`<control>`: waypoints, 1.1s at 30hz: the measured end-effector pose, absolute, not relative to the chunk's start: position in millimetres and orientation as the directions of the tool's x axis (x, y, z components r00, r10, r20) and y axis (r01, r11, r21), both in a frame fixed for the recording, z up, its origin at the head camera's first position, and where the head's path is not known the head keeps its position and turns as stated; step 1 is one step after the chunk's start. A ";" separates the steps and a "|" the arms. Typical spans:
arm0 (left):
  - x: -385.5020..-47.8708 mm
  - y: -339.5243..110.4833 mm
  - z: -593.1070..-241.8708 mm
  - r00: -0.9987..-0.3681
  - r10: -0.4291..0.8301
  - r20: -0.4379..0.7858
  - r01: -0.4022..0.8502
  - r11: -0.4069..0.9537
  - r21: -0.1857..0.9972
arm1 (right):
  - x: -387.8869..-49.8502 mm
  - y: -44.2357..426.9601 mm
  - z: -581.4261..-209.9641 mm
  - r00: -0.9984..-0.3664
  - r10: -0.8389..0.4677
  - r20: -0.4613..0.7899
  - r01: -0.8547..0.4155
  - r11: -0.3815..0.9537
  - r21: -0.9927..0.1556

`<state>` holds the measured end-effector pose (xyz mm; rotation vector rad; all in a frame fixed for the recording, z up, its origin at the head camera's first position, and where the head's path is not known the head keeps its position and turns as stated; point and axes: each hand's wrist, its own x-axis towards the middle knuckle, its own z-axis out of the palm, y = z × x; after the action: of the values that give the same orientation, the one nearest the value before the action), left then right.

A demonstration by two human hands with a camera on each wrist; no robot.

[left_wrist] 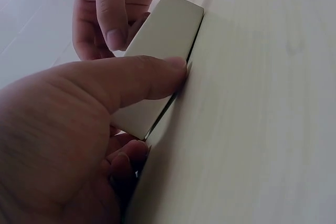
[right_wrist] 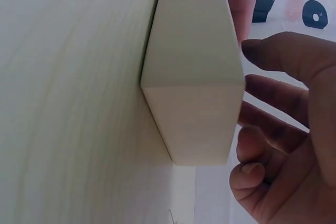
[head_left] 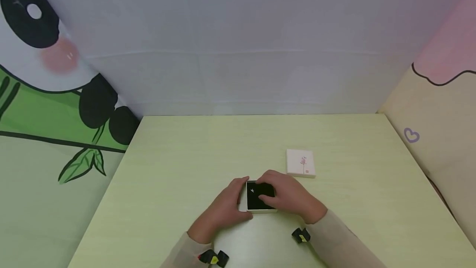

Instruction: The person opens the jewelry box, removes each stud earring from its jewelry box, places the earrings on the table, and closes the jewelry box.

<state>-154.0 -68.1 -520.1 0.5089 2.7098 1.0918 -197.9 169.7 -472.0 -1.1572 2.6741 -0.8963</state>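
Note:
A small white box (head_left: 262,211) sits on the table without a lid, lined with a black insert (head_left: 254,202). A tiny silver star-like piece (head_left: 252,190) shows on the insert; its exact kind is too small to tell. My left hand (head_left: 227,208) grips the box from its left end, the thumb along the near wall, as the left wrist view also shows. Over the box's right part reaches my right hand (head_left: 288,193), its thumb and forefinger bent above the insert with a gap between them. In the right wrist view, the thumb is at the box's top edge.
A white square lid (head_left: 300,163) with a pink flower print lies behind the box, to the right. The pale wood-grain table (head_left: 178,152) meets a plain cloth wall (head_left: 238,65) at the back. Printed panels flank both sides.

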 end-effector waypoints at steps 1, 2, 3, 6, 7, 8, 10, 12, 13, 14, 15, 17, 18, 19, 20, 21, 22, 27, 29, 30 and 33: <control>-153.9 -68.1 -519.9 -0.926 0.377 -0.036 0.247 0.673 0.697 | -198.2 168.3 -472.4 -0.706 -0.695 0.139 -0.642 0.543 -0.542; -154.0 -68.1 -519.7 -0.925 0.378 -0.036 0.248 0.672 0.697 | -198.5 167.1 -473.1 -0.705 -0.697 0.131 -0.643 0.550 -0.532; -154.1 -68.1 -519.7 -0.924 0.380 -0.035 0.250 0.672 0.697 | -198.7 165.7 -473.8 -0.703 -0.700 0.127 -0.648 0.556 -0.522; -154.0 -68.2 -519.0 -0.923 0.383 -0.035 0.251 0.668 0.701 | -199.3 161.1 -475.6 -0.693 -0.712 0.114 -0.659 0.562 -0.500; -153.8 -68.3 -518.9 -0.923 0.384 -0.036 0.250 0.667 0.702 | -199.5 159.6 -476.5 -0.688 -0.717 0.112 -0.665 0.562 -0.492; -153.6 -68.4 -518.9 -0.922 0.384 -0.038 0.249 0.667 0.702 | -199.7 158.1 -477.3 -0.682 -0.722 0.112 -0.672 0.560 -0.484; -153.2 -68.6 -519.2 -0.922 0.384 -0.043 0.246 0.668 0.702 | -200.1 155.6 -479.0 -0.672 -0.732 0.112 -0.685 0.558 -0.469; -152.8 -68.9 -519.5 -0.922 0.384 -0.046 0.243 0.669 0.703 | -200.3 153.7 -480.9 -0.663 -0.739 0.114 -0.697 0.556 -0.453; -152.7 -69.0 -519.7 -0.923 0.383 -0.046 0.243 0.669 0.702 | -200.3 153.1 -481.8 -0.661 -0.742 0.116 -0.702 0.556 -0.445; -152.7 -69.1 -519.9 -0.923 0.383 -0.044 0.244 0.669 0.702 | -200.4 152.6 -482.4 -0.659 -0.743 0.117 -0.706 0.557 -0.438; -152.8 -69.2 -520.0 -0.923 0.382 -0.042 0.245 0.668 0.703 | -200.4 152.3 -482.9 -0.658 -0.743 0.121 -0.709 0.556 -0.434; -152.8 -69.4 -519.9 -0.923 0.382 -0.039 0.246 0.667 0.703 | -200.3 151.7 -482.9 -0.653 -0.745 0.133 -0.716 0.552 -0.428; -152.9 -69.5 -519.8 -0.923 0.382 -0.038 0.247 0.666 0.704 | -200.3 151.5 -482.6 -0.652 -0.746 0.138 -0.719 0.550 -0.424; -152.9 -69.5 -519.7 -0.923 0.382 -0.038 0.247 0.667 0.703 | -200.4 151.3 -482.5 -0.650 -0.746 0.143 -0.723 0.549 -0.419; -152.9 -69.6 -519.4 -0.923 0.382 -0.039 0.246 0.667 0.704 | -200.5 151.2 -482.1 -0.649 -0.747 0.145 -0.724 0.549 -0.418; -152.9 -69.8 -519.2 -0.923 0.381 -0.042 0.244 0.667 0.704 | -200.6 151.0 -481.8 -0.648 -0.748 0.144 -0.725 0.549 -0.415; -152.9 -69.8 -519.0 -0.923 0.381 -0.042 0.244 0.668 0.703 | -200.7 150.9 -481.7 -0.649 -0.748 0.138 -0.724 0.553 -0.412; -153.2 -69.7 -517.9 -0.924 0.381 -0.041 0.244 0.667 0.704 | -201.1 150.8 -481.8 -0.650 -0.750 0.120 -0.723 0.562 -0.402; -153.3 -69.6 -517.4 -0.924 0.381 -0.042 0.243 0.667 0.704 | -201.2 151.1 -482.3 -0.647 -0.752 0.122 -0.727 0.562 -0.394; -153.3 -69.5 -517.0 -0.924 0.380 -0.044 0.241 0.667 0.705 | -201.2 151.3 -482.6 -0.645 -0.754 0.125 -0.730 0.560 -0.391; -153.4 -69.6 -516.7 -0.925 0.376 -0.049 0.236 0.672 0.702 | -201.0 151.7 -483.3 -0.641 -0.756 0.132 -0.736 0.557 -0.384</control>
<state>-153.4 -69.6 -516.7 0.4985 2.6965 1.0916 -201.0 151.7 -483.3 -1.3092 2.7285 -0.6383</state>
